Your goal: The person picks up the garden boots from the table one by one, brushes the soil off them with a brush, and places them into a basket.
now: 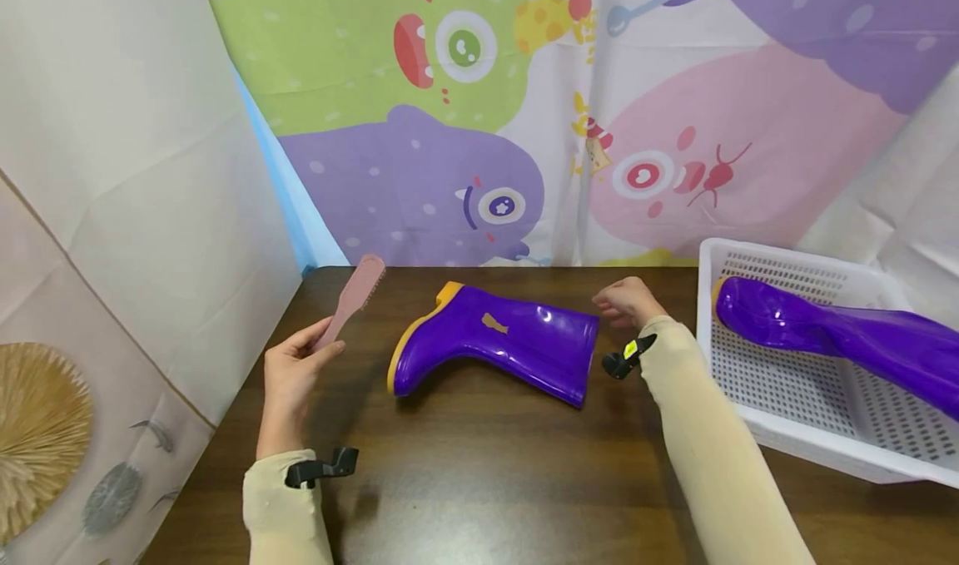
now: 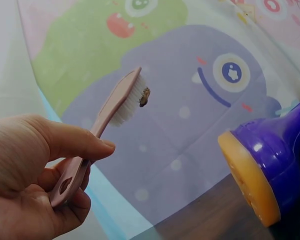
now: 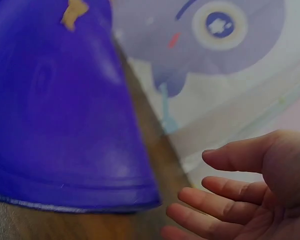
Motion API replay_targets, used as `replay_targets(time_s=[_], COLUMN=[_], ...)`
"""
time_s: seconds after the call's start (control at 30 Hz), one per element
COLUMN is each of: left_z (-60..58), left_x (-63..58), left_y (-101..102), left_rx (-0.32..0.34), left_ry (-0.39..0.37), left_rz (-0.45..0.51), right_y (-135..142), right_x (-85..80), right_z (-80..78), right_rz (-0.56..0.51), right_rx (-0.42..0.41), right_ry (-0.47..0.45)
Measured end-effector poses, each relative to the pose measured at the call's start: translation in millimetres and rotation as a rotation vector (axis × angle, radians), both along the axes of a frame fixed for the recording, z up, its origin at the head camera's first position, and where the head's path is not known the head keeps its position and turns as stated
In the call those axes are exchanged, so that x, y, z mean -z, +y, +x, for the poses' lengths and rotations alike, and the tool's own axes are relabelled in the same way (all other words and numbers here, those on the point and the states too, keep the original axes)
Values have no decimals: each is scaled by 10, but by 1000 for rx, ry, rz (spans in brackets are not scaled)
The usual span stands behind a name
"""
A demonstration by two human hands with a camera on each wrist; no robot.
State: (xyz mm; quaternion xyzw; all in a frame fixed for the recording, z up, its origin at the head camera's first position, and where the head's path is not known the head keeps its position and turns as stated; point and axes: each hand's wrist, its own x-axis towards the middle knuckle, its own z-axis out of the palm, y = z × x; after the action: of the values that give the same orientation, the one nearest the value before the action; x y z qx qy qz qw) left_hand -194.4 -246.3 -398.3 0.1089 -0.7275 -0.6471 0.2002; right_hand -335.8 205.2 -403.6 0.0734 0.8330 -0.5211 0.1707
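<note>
My left hand [image 1: 290, 374] grips the handle of a pink scrub brush [image 1: 358, 289], its head tilted up. In the left wrist view the white bristles [image 2: 131, 102] carry a small brown clump [image 2: 145, 97]. A purple rain boot [image 1: 517, 357] with a yellow sole [image 1: 414, 332] lies on its side on the table, toe to the left. A tan-brown smear [image 1: 494, 324] marks its shaft. Beside the boot's top opening is my right hand [image 1: 633, 300], holding nothing. The right wrist view has its fingers [image 3: 217, 205] loosely extended, apart from the boot's rim.
A white perforated plastic basket [image 1: 779, 382] stands on the right of the brown wooden table [image 1: 464, 490], with a second purple boot [image 1: 847, 328] lying across it. A cartoon-printed curtain [image 1: 419, 190] hangs along the table's back edge, and a pale panel [image 1: 150, 174] borders the left.
</note>
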Motion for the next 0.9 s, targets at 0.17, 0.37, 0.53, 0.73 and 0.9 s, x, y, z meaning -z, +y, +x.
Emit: replay_targets(time_s=[0.17,0.37,0.53,0.73,0.9], left_z=[-31,-43,-55,-83,-87], left_x=[72,114,127,180,209], left_y=[-13,-36,-8,-21,-28], left_rx=[23,15,25,17,18], left_ry=[9,-21,-61,-86,-74], left_rz=[18,-1,-45,-45,-21], right_y=[32,31,-12,-46,-49], right_x=[106,189,206,219,233], right_z=[-32,-75,-84,-133,-140], right_rz=[39,34,61,140,192], right_rx=[64,29,-17,-36,-17], right_ry=[-65,-105,-121,-129,-117])
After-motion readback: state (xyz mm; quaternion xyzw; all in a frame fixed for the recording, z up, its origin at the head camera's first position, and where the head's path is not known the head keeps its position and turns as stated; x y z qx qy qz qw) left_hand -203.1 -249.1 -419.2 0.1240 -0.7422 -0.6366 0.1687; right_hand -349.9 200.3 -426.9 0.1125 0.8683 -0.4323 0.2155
